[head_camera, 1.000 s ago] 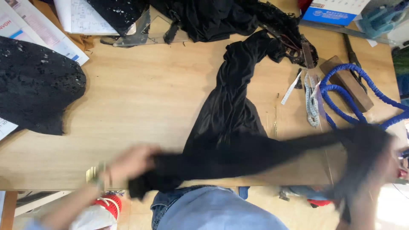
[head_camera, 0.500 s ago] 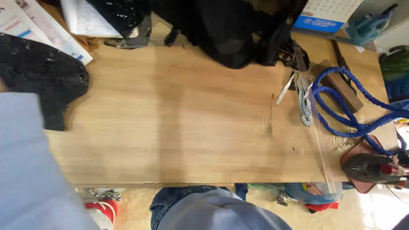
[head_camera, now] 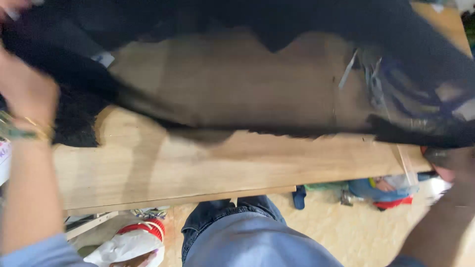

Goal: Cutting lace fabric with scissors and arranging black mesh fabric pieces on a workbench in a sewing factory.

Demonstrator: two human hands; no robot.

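sheer black fabric spread over table

the sheer black fabric point(head_camera: 277, 64), absent from the wooden table point(head_camera: 198, 163) half a second ago, is now stretched across it from 9 to 3 o'clock. the left hand point(head_camera: 24, 89) at 9 o'clock is closed on one edge; the right hand point(head_camera: 452, 165) at 4 o'clock is clenched on the other. a blue cord point(head_camera: 401, 84) is seen through the cloth at 2 o'clock.

Sheer black fabric point(head_camera: 257, 99) between both hands point(head_camera: 27, 91)

The left hand point(head_camera: 24, 94) was raised at the left edge, forearm upright, a bracelet worn at the wrist. The right hand point(head_camera: 452, 165) was held low at the right, fingers closed, blurred.
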